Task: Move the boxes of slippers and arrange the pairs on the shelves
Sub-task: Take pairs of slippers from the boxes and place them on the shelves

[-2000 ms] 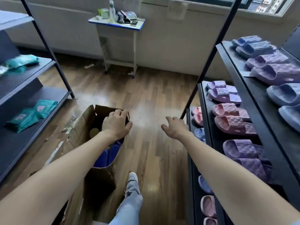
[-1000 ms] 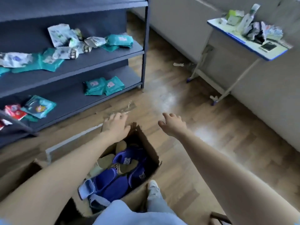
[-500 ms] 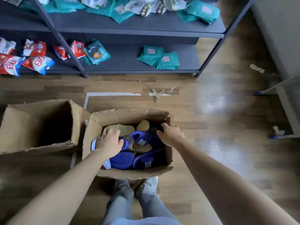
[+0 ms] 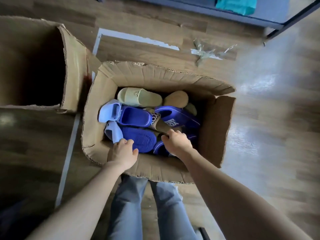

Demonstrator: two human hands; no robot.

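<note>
Both hands reach into the open cardboard box (image 4: 214,122) of slippers, which stands on the wood floor (image 4: 259,135) at the centre of the view, just ahead of the person's jeans (image 4: 128,205). A second cardboard box (image 4: 74,66) stands just beside it at 10 o'clock, its inside dark. At 12 o'clock, well apart, runs the bottom edge of a dark shelf (image 4: 190,6) with a teal packet (image 4: 235,5) on it.

Inside the box the slippers lie jumbled. The left hand (image 4: 123,153), at 7 o'clock in the box, curls its fingers and thumb over the end of an upturned dark-blue slipper (image 4: 140,138), sole up. The right hand (image 4: 176,143), at 5 o'clock, has its fingers curled at the edge of a khaki slipper (image 4: 158,125) with a lettered strap; whether it truly grasps it is hard to tell. Another dark-blue slipper (image 4: 133,116) lies open side up in the middle, a lettered blue one (image 4: 176,116) at 3 o'clock, a light-blue one (image 4: 109,112) at 9 o'clock, a cream one (image 4: 138,97) at 11 o'clock and a tan one (image 4: 175,99) at 1 o'clock.

A crumpled scrap of clear tape (image 4: 206,52) lies on the floor beyond the box at 1 o'clock.
</note>
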